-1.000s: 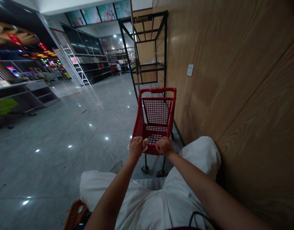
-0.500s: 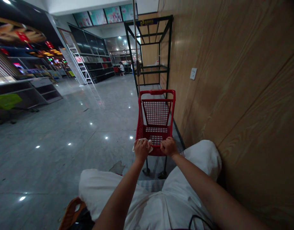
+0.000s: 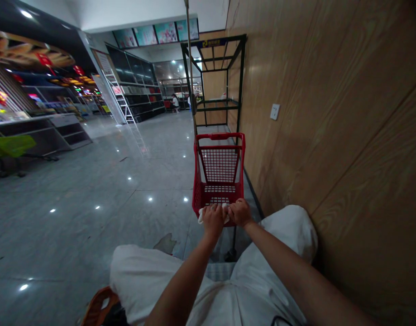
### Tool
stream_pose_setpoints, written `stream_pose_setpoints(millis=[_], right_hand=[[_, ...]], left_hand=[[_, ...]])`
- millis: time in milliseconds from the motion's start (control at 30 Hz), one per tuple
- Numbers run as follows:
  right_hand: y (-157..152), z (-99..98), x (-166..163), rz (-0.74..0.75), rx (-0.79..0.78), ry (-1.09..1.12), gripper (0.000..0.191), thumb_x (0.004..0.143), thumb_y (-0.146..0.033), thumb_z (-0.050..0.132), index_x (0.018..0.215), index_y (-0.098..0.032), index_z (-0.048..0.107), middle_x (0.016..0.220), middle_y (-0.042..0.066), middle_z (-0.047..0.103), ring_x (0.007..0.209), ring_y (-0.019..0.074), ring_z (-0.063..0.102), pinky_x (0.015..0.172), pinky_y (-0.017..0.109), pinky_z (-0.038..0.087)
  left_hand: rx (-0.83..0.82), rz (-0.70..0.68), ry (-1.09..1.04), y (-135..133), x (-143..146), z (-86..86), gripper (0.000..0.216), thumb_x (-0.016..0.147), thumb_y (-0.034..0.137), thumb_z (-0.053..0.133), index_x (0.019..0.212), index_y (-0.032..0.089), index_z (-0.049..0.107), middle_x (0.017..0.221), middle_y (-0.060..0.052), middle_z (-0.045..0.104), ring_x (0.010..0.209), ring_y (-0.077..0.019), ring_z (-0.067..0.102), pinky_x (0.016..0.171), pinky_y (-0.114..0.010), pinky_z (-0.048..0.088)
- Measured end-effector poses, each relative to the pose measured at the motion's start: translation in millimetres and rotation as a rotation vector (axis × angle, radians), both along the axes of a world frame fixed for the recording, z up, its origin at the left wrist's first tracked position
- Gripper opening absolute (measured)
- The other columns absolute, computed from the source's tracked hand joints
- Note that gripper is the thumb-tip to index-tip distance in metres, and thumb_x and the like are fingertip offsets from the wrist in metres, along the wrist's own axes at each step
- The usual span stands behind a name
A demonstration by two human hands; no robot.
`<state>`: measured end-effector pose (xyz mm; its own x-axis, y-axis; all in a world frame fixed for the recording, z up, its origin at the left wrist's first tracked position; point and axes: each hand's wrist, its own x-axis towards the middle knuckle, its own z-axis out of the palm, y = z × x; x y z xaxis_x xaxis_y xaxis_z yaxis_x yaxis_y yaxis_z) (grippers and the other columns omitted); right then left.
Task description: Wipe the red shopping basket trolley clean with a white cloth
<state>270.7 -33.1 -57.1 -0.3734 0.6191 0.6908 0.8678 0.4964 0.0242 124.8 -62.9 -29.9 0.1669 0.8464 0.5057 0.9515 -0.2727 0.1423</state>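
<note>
A small red plastic shopping cart [image 3: 220,165] stands before my knees, its near rim toward me and its handle at the far end. My left hand [image 3: 213,218] is closed on a white cloth [image 3: 225,212] and presses it to the near rim of the basket. Right beside it, my right hand [image 3: 240,212] grips the rim at its right corner, fingers wrapped over the edge. The two hands almost touch. My left forearm hides part of the cart's legs.
A wood-panelled wall [image 3: 323,108] with a socket [image 3: 274,112] runs close along my right. Behind the cart stands a dark metal rack frame [image 3: 242,81]. Grey tiled floor [image 3: 109,226] spreads left. A ladder [image 3: 124,104] and a green cart [image 3: 12,146] are farther off.
My left hand has slid right along the rim with the cloth, toward my right hand. My right hand keeps its grip on the corner. The view has tilted slightly upward.
</note>
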Motion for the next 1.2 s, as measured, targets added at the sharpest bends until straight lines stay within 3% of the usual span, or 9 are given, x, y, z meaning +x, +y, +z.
stream_pose_setpoints(millis=[133,233,400,567,667,800,967,1133,1200], right_hand=[[2.4,-1.5,4.2,0.016,0.003,-0.008,0.027,0.082,-0.019,0.04,0.062,-0.019,0.057,0.059,0.002,0.06,0.059,0.0151,0.045,0.08,0.033,0.03],[3.7,-2.1,7.5,0.042,-0.006,-0.025,0.024,0.082,-0.019,0.042,0.065,-0.019,0.059,0.06,0.002,0.06,0.059,0.0151,0.045,0.08,0.032,0.03],[4.1,-1.1,-1.0,0.019,-0.001,-0.001,0.023,0.08,-0.019,0.044,0.064,-0.02,0.059,0.058,0.001,0.059,0.061,0.0156,0.046,0.081,0.032,0.031],[3.0,-0.9,-19.0,0.01,0.001,0.034,0.023,0.081,-0.018,0.044,0.063,-0.02,0.059,0.058,0.001,0.06,0.061,0.0154,0.047,0.081,0.033,0.029],[1.7,0.5,-20.1,0.015,-0.002,0.025,0.025,0.083,-0.02,0.043,0.064,-0.019,0.059,0.058,0.002,0.06,0.061,0.0156,0.047,0.08,0.033,0.029],[0.0,4.6,-13.5,0.067,0.001,-0.012,0.024,0.083,-0.02,0.043,0.065,-0.019,0.059,0.06,0.002,0.06,0.062,0.0155,0.048,0.08,0.033,0.03],[0.8,5.1,-17.1,0.048,0.01,0.014,0.023,0.08,-0.019,0.045,0.061,-0.02,0.058,0.057,0.002,0.059,0.061,0.0152,0.047,0.08,0.032,0.03],[0.7,2.0,-22.2,0.015,0.005,0.046,0.024,0.081,-0.02,0.044,0.062,-0.019,0.059,0.057,0.002,0.059,0.06,0.0154,0.047,0.079,0.033,0.029],[-0.2,1.8,-20.3,0.024,-0.016,0.025,0.025,0.082,-0.022,0.044,0.064,-0.019,0.059,0.059,0.003,0.06,0.061,0.0158,0.047,0.078,0.033,0.029]], left_hand=[[-0.028,-0.059,0.011,-3.0,12.0,0.2,0.025,0.092,0.033,0.042,0.083,0.022,0.062,0.085,-0.006,0.065,0.084,-0.0214,0.056,0.079,-0.037,0.035],[0.014,-0.112,0.036,1.4,-13.7,2.7,0.023,0.089,0.035,0.047,0.081,0.023,0.063,0.084,-0.005,0.065,0.084,-0.0201,0.057,0.08,-0.036,0.036],[0.086,0.02,-0.055,7.4,-55.3,11.1,0.023,0.089,0.033,0.047,0.077,0.021,0.063,0.086,-0.005,0.066,0.091,-0.0209,0.057,0.097,-0.042,0.031],[0.021,0.032,-0.058,-2.6,-22.7,7.2,0.022,0.089,0.031,0.046,0.078,0.021,0.062,0.085,-0.005,0.066,0.092,-0.0235,0.056,0.101,-0.051,0.023],[-0.022,0.008,-0.024,-6.9,-6.7,3.6,0.019,0.088,0.032,0.048,0.082,0.021,0.061,0.087,-0.007,0.066,0.093,-0.0254,0.056,0.094,-0.05,0.028],[-0.056,-0.067,0.047,3.6,-26.8,9.6,0.026,0.09,0.037,0.045,0.081,0.02,0.063,0.084,-0.007,0.066,0.085,-0.0221,0.058,0.078,-0.036,0.035],[-0.131,0.101,-0.038,22.5,-49.5,20.9,0.035,0.09,0.04,0.041,0.074,0.019,0.065,0.076,-0.006,0.066,0.07,-0.0181,0.059,0.062,-0.029,0.034],[-0.042,-0.056,-0.019,6.4,-27.7,18.9,0.031,0.091,0.038,0.042,0.117,0.031,0.058,0.109,-0.005,0.064,0.089,-0.0196,0.057,0.072,-0.032,0.035],[-0.032,-0.153,0.024,-2.5,-20.5,16.1,0.03,0.091,0.039,0.041,0.115,0.034,0.059,0.111,-0.004,0.062,0.093,-0.0201,0.055,0.076,-0.034,0.034]])
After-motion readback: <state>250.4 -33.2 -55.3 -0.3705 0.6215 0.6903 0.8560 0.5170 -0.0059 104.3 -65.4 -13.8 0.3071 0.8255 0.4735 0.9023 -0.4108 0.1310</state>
